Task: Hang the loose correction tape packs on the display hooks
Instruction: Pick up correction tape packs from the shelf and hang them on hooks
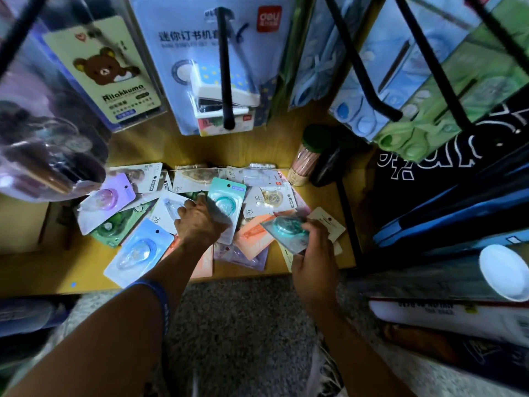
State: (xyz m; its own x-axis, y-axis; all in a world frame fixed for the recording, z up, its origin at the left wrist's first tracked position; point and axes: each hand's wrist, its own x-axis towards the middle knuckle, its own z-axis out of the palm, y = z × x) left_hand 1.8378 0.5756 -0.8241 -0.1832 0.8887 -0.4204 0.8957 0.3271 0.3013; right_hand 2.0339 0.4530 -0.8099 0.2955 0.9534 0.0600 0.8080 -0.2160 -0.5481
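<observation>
Loose correction tape packs (183,213) lie heaped and overlapping on a yellow wooden shelf (286,150), spread from its middle toward the front edge; a pale blue pack (137,250) sits nearest that edge on the left, a lilac pack (107,197) further back. The left hand (200,222) reaches into the heap's centre, fingers curled round a teal pack (227,202) that stands tilted up off the pile — its hang hole uppermost. The right hand (310,259) hovers over the right part of the heap, pinching a second teal pack (286,229) clear of the others; a blue wristband (160,299) circles the left forearm. Black display hooks (224,67) jut out above the shelf's back edge, carrying a stapler pack (211,53); a green-lidded jar (307,156) stands near the back right corner.
</observation>
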